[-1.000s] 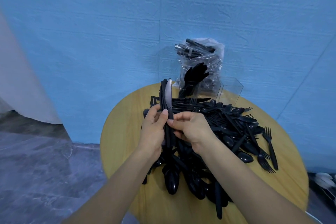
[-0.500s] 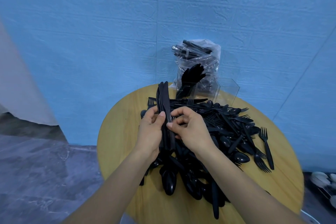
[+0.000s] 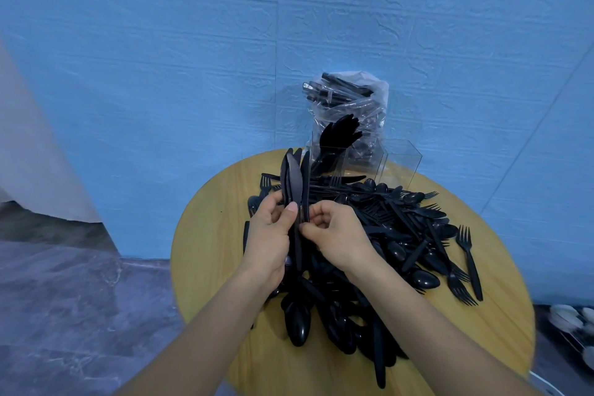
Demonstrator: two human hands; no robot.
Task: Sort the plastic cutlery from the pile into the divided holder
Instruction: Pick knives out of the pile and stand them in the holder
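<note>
A pile of black plastic cutlery (image 3: 385,235) with forks, spoons and knives covers the round wooden table (image 3: 209,235). My left hand (image 3: 270,241) grips a bundle of black knives (image 3: 295,180) that stand upright, blades up, above the pile's left side. My right hand (image 3: 334,235) pinches the same bundle at its handles from the right. The clear divided holder (image 3: 395,161) stands at the table's far edge; its left compartment holds several black forks (image 3: 337,135), the right one looks bare.
A clear plastic bag (image 3: 353,100) with more black cutlery stands behind the holder against the blue wall. Loose forks (image 3: 469,257) lie near the table's right edge. A grey floor lies to the left. White dishes (image 3: 575,321) sit low at the far right.
The knife bundle has stayed upright between both hands. My right hand's fingers have shifted on the handles and curled tighter. The view has shifted a little.
</note>
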